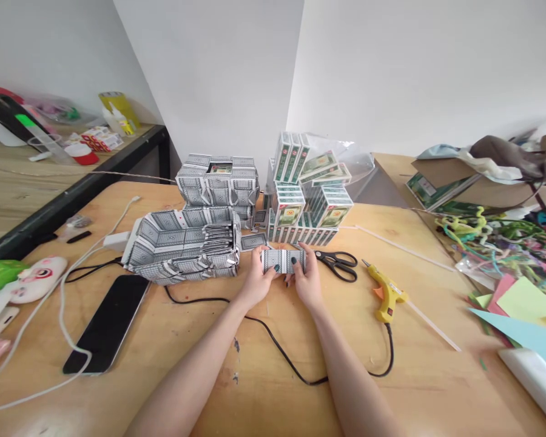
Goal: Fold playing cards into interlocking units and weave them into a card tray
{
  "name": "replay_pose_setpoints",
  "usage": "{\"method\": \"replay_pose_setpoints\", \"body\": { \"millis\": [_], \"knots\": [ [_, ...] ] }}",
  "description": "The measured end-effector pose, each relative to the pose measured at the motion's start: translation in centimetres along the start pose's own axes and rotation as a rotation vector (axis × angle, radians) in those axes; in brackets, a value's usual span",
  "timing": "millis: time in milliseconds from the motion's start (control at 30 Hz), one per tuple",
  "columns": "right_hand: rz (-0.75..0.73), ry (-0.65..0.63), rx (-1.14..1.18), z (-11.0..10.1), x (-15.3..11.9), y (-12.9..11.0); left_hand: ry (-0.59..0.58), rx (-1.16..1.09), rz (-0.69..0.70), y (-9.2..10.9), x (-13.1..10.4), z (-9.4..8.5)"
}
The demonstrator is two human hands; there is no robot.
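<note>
Between them, my left hand [259, 277] and my right hand [308, 278] grip a strip of playing cards [283, 260], patterned backs upward, above the table. Each hand closes on one end, thumbs pressing the near side. To the left stands an open box built of playing cards [173, 241], with a stack of folded cards [218, 238] inside its right end. Close beyond my left hand lies a loose playing card [253, 241]. Black-handled scissors [341, 265] rest just right of my right hand, and a yellow glue gun [386, 292] lies farther right.
Behind stand another card-built piece [216, 182] and stacked card packs [300, 206]. A black cable [273, 340] crosses the table before me. A phone [109, 321] and white cord [68, 328] lie left. Coloured paper [523, 303] and pipe cleaners [505, 237] crowd the right edge.
</note>
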State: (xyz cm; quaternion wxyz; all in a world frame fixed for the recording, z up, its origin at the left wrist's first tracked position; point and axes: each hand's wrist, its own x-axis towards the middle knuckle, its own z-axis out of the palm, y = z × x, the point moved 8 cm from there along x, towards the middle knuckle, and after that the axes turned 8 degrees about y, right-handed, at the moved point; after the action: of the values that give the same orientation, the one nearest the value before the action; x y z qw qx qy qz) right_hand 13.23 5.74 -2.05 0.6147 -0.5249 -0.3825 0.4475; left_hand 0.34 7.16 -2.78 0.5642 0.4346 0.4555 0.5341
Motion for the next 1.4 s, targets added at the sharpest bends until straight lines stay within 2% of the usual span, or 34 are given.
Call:
{"method": "replay_pose_setpoints", "body": {
  "millis": [200,367,533,800,1100,1400],
  "knots": [
    [-0.028,0.061,0.011,-0.9,0.2,0.2,-0.063,-0.067,-0.173,-0.6,-0.2,0.4],
    [-0.014,0.061,0.026,-0.8,0.2,0.1,-0.049,-0.074,-0.218,-0.5,-0.2,0.3],
    [0.066,0.027,0.054,-0.3,0.2,0.1,0.068,-0.013,-0.134,-0.4,0.0,-0.4],
    [-0.018,0.099,-0.027,-0.5,-0.6,-1.2,0.085,0.097,-0.056,0.4,0.0,-0.3],
    [0.017,0.107,-0.059,-0.6,-0.6,-0.2,-0.004,0.228,-0.01,0.6,-0.5,0.3],
    [-0.004,0.044,-0.097,0.0,-0.6,-0.4,0.082,0.318,0.056,0.8,-0.4,-0.4]
  ]
}}
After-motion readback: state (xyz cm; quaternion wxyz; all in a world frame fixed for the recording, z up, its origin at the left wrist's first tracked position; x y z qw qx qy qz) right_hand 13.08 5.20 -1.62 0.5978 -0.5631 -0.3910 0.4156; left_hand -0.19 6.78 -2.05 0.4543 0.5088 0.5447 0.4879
